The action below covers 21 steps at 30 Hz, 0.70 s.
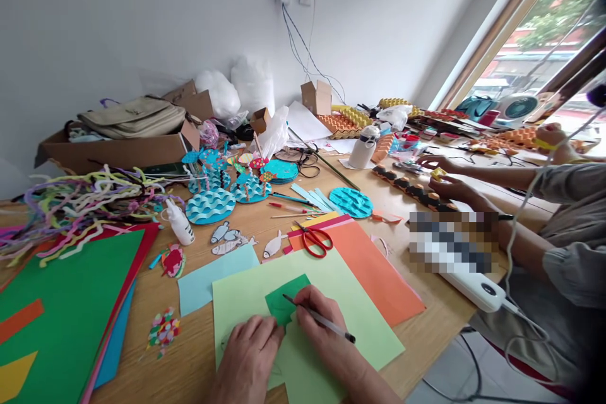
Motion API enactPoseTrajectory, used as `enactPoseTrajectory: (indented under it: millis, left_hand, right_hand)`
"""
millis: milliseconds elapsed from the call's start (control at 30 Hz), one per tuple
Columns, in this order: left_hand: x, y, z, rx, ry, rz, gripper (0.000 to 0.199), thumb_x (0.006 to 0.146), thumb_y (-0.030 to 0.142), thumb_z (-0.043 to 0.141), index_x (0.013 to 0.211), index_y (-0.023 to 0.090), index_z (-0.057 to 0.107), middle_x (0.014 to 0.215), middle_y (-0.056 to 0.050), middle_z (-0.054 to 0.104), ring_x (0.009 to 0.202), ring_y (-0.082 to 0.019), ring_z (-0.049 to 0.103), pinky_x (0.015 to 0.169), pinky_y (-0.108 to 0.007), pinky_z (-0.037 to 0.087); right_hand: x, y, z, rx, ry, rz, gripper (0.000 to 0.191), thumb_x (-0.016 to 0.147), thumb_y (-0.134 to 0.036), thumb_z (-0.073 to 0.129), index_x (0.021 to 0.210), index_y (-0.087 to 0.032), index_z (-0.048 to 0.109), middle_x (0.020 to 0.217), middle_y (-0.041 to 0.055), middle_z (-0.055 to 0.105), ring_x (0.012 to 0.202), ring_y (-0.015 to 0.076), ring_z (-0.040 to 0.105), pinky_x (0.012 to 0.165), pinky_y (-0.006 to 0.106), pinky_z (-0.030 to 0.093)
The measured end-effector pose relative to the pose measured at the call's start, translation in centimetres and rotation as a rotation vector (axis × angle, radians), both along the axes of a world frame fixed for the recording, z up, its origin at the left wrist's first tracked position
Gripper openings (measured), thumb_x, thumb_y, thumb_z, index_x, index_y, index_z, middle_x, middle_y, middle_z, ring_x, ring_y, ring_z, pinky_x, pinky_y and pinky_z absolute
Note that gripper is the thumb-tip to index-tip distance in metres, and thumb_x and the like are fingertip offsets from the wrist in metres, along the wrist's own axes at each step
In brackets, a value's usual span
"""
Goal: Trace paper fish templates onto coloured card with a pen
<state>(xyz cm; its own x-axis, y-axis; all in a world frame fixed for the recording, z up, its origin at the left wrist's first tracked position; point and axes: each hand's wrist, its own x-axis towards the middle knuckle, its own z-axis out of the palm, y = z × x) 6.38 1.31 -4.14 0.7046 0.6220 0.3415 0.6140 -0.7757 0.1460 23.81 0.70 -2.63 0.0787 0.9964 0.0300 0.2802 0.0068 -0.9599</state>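
My right hand [319, 322] grips a pen [326, 323], its tip over a small dark green paper piece [280, 298]. A faint curved line shows on that piece. My left hand [250, 353] lies flat with fingers stretched out, touching the lower edge of the green piece. Both hands rest on a light green sheet [369, 334], where faint drawn lines show beside my left hand. Red-handled scissors [316, 241] lie at the sheet's top edge, partly over an orange sheet [374, 259]. A light blue sheet [213, 278] is to the left.
Paper fish cutouts [274, 244], a glue bottle [180, 224] and blue wave discs [209, 205] lie beyond. Coloured sheets [89, 290] and pipe cleaners [99, 208] fill the left. At right, a co-worker's hands [449, 186] hold something yellow near a white power strip [466, 284].
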Motion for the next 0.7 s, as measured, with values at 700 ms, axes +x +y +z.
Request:
enactPoseTrajectory:
  millis: [700]
  left_hand:
    - [-0.1,1.0,-3.5,0.245,-0.084,0.027,0.035,0.095,0.020,0.024,0.093,0.026,0.059,0.086,0.002,0.065,0.078,-0.013,0.057,0.064,-0.027,0.040]
  right_hand:
    - [0.5,0.4,-1.3,0.107,-0.094,0.087,0.005,0.077,-0.018,0.045,0.072,-0.019,0.045,0.056,-0.0057,0.040,0.050,0.0094,0.034,0.047,0.021,0.028]
